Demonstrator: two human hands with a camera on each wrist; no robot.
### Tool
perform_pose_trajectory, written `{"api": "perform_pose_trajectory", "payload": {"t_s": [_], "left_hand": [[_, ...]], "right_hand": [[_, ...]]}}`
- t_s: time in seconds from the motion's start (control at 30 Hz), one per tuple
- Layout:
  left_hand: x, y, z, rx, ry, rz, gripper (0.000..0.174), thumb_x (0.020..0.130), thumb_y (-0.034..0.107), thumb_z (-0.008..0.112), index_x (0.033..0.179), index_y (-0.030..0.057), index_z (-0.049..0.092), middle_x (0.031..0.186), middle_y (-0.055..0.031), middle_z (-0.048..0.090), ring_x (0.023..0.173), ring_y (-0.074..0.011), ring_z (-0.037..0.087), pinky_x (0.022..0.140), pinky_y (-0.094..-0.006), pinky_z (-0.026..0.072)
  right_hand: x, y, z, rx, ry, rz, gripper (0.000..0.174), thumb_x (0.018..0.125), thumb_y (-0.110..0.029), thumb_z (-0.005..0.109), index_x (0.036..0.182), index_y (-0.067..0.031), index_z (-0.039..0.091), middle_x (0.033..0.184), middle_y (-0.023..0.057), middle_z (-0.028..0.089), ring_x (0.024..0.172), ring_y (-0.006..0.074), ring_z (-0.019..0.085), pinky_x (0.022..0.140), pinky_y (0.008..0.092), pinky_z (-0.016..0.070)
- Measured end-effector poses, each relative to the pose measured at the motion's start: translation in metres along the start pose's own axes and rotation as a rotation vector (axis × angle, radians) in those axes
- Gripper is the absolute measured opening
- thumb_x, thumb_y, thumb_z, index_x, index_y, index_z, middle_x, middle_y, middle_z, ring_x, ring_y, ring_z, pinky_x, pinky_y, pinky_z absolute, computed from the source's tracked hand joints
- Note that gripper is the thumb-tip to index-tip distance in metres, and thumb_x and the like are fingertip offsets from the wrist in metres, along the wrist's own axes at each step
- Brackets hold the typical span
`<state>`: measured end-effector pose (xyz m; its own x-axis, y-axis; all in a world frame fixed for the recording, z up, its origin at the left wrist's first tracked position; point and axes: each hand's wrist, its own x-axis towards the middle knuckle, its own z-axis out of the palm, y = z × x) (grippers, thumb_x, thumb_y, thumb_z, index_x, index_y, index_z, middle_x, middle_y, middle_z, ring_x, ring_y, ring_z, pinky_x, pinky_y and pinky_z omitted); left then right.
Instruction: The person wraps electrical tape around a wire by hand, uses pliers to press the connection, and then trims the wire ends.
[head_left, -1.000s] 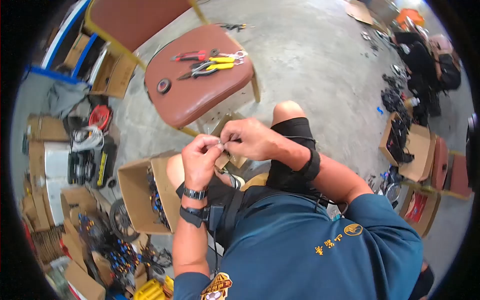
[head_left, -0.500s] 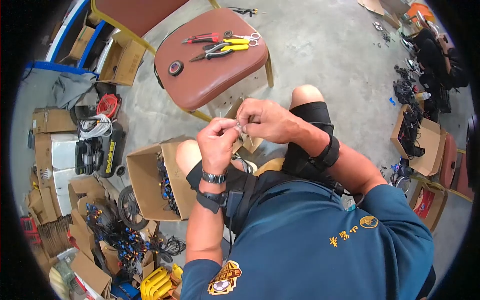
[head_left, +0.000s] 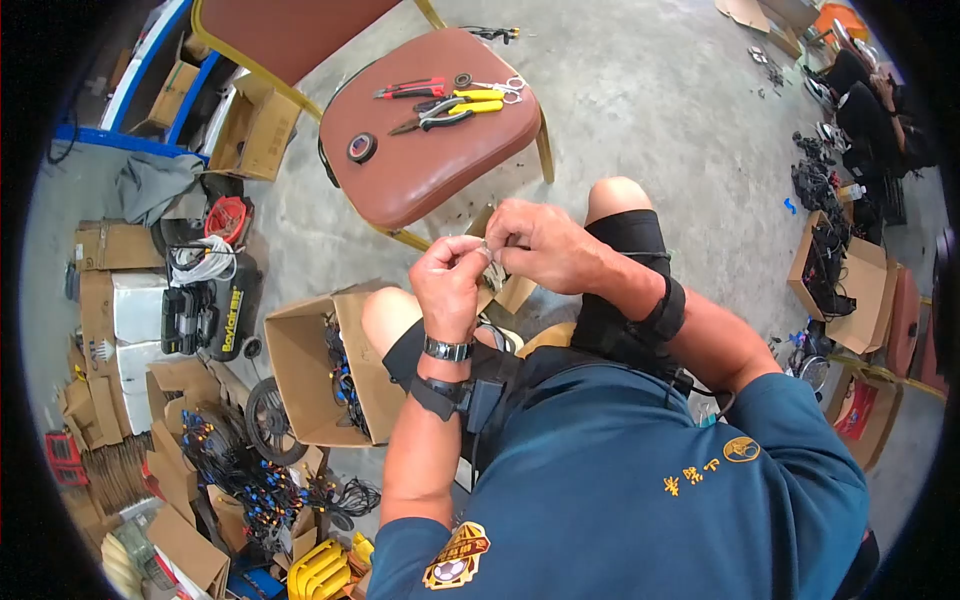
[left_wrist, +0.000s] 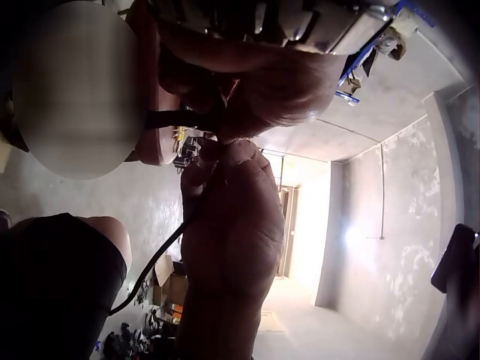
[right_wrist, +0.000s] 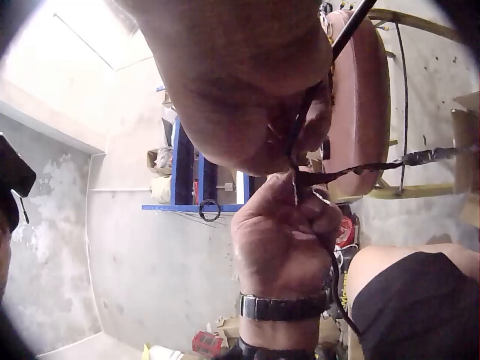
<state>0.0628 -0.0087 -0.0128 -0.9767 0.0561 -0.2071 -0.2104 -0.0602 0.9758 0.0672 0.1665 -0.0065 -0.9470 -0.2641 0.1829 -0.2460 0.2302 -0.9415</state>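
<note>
Between the two hands, fingertips meet on thin black cable (right_wrist: 352,172); pale bare strands (right_wrist: 295,189) poke out there in the right wrist view. My left hand (head_left: 446,290) pinches the cable between thumb and fingers. From the other side my right hand (head_left: 552,245) pinches it too, fingers curled, tips right against the left ones. One black length (left_wrist: 156,261) runs down past the right hand in the left wrist view. Part of the cable looks wrapped in black tape. The exact joint of the strands is hidden behind the fingertips.
Ahead stands a brown padded chair (head_left: 430,190) bearing yellow-handled pliers (head_left: 440,118), a red utility knife (head_left: 408,89), scissors (head_left: 513,90) and a tape roll (head_left: 362,148). A carton of cables (head_left: 300,385) is by the left knee. Heaped cables (head_left: 240,470) lie farther left.
The head view has shifted, so chair and hands sit differently in the picture. Both hands keep their pinch on the cable, with small finger movements.
</note>
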Motion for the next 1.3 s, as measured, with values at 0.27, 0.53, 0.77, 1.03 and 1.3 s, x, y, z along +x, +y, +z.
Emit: {"api": "perform_pose_trajectory", "payload": {"t_s": [0.27, 0.53, 0.77, 1.03, 1.3], "left_hand": [[-0.006, 0.004, -0.003, 0.129, -0.075, 0.108, 0.007, 0.085, -0.002, 0.069, 0.091, 0.0001, 0.067, 0.076, 0.0023, 0.062, 0.065, -0.0041, 0.054, 0.058, -0.0195, 0.0430], [-0.015, 0.008, 0.007, 0.269, -0.066, 0.285, 0.006, 0.086, -0.001, 0.071, 0.090, -0.0012, 0.067, 0.088, 0.0004, 0.059, 0.071, -0.0050, 0.054, 0.063, -0.0212, 0.0466], [-0.021, 0.008, 0.010, 0.316, -0.037, 0.336, 0.006, 0.084, -0.005, 0.068, 0.089, -0.0018, 0.068, 0.089, -0.0014, 0.060, 0.071, -0.0068, 0.056, 0.063, -0.0218, 0.0476], [-0.021, 0.009, 0.007, 0.397, -0.037, 0.325, 0.009, 0.084, -0.005, 0.066, 0.092, -0.0041, 0.069, 0.088, -0.0025, 0.061, 0.074, -0.0072, 0.056, 0.067, -0.0218, 0.0466], [-0.018, 0.013, 0.005, 0.374, -0.079, 0.341, 0.009, 0.081, -0.005, 0.065, 0.090, -0.0041, 0.068, 0.083, -0.0037, 0.060, 0.070, -0.0088, 0.055, 0.064, -0.0229, 0.0457]], "right_hand": [[-0.004, -0.006, -0.014, 0.106, -0.019, 0.123, 0.032, 0.079, -0.020, 0.075, 0.099, 0.0001, 0.060, 0.087, 0.0127, 0.064, 0.084, 0.0252, 0.065, 0.073, 0.0372, 0.0527], [-0.001, -0.014, -0.018, -0.242, 0.041, -0.161, 0.029, 0.080, -0.032, 0.072, 0.078, -0.0052, 0.061, 0.079, 0.0134, 0.060, 0.080, 0.0344, 0.058, 0.070, 0.0448, 0.0471], [0.002, -0.020, -0.016, -0.407, -0.024, -0.074, 0.020, 0.075, -0.023, 0.066, 0.068, -0.0045, 0.062, 0.075, 0.0171, 0.063, 0.079, 0.0399, 0.061, 0.065, 0.0498, 0.0474], [0.005, -0.014, -0.012, -0.379, -0.002, -0.087, 0.016, 0.071, -0.018, 0.067, 0.067, -0.0045, 0.061, 0.075, 0.0155, 0.064, 0.077, 0.0392, 0.062, 0.064, 0.0488, 0.0488], [0.007, -0.008, -0.016, -0.403, 0.017, -0.279, 0.010, 0.071, -0.011, 0.067, 0.069, -0.0069, 0.059, 0.074, 0.0104, 0.058, 0.076, 0.0335, 0.059, 0.065, 0.0438, 0.0483]]}}
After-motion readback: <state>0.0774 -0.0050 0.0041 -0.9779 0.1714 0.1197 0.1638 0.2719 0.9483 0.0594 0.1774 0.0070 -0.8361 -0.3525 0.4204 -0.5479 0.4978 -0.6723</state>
